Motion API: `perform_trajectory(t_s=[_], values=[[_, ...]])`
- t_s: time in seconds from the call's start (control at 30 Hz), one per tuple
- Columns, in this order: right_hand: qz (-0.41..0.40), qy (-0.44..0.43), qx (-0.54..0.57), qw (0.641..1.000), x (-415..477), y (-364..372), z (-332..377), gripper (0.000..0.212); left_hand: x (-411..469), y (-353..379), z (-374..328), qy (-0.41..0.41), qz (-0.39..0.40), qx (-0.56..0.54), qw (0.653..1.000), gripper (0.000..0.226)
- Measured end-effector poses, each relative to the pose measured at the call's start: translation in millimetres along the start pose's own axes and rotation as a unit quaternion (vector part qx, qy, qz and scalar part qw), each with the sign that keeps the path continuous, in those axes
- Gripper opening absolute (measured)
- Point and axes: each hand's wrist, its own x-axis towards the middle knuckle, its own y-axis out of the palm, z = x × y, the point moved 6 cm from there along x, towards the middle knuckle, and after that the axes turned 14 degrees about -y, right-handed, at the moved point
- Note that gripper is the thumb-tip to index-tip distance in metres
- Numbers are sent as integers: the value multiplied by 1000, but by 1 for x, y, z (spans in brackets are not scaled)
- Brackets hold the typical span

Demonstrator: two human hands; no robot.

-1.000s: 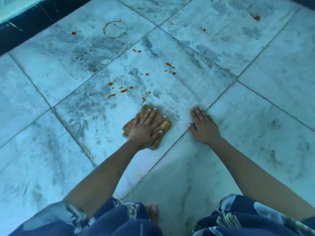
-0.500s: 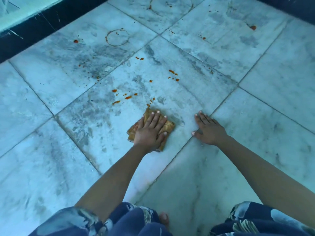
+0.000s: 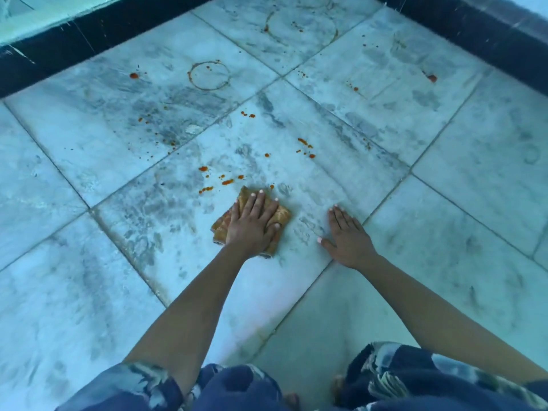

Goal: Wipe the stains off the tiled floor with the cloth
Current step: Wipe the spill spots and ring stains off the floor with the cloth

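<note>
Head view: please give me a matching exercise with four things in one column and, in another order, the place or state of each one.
Things:
1. left hand
2. right hand
3. cloth
4. small ring stain

Places or states:
a. lies flat on the bare floor
b. lies under a palm
c. on a far tile, not yet wiped
d. presses down on the folded fabric

Pairs: 1-d, 2-a, 3-b, 4-c.
</note>
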Motion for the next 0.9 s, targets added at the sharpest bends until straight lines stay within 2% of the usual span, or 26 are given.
perform_trajectory(t_s=[0.1, 0.17, 0.3, 0.37, 0.47, 0.53, 0.6, 0.67, 0.73, 0.8, 0.9], values=[[-32, -10, -14, 999, 16, -6, 2, 72, -40, 14, -7, 82, -27, 27, 996, 56], [-50, -10, -10, 999, 26, -4, 3, 71, -67, 24, 16, 116, -68, 39, 990, 56], [-114, -5, 24, 993, 43, 4, -1, 79, -38, 13, 63, 3, -70, -18, 997, 58], [-135, 4, 42, 990, 51, 4, -4, 81, -3, -4, 55, -34, -69, -46, 996, 64], [-134, 4, 47, 990, 58, 9, -6, 79, 35, -13, 20, -36, -76, -35, 996, 65], [-154, 3, 41, 987, 59, 10, -7, 75, 32, -10, 1, -4, -95, -22, 995, 60], [-167, -1, 39, 985, 59, 12, -8, 73, 9, 0, -8, 74, -111, -6, 991, 54], [-192, -4, 37, 981, 59, 12, -7, 72, -18, 11, 1, 173, -117, 6, 978, 51], [-214, -5, 40, 976, 58, 12, -7, 72, -22, 8, 20, 222, -109, -14, 969, 50], [-224, -5, 44, 974, 58, 14, -6, 71, 4, -2, 31, 203, -109, -37, 972, 52], [-220, -1, 46, 974, 59, 14, -6, 70, 67, -28, 23, 74, -103, -97, 987, 64]])
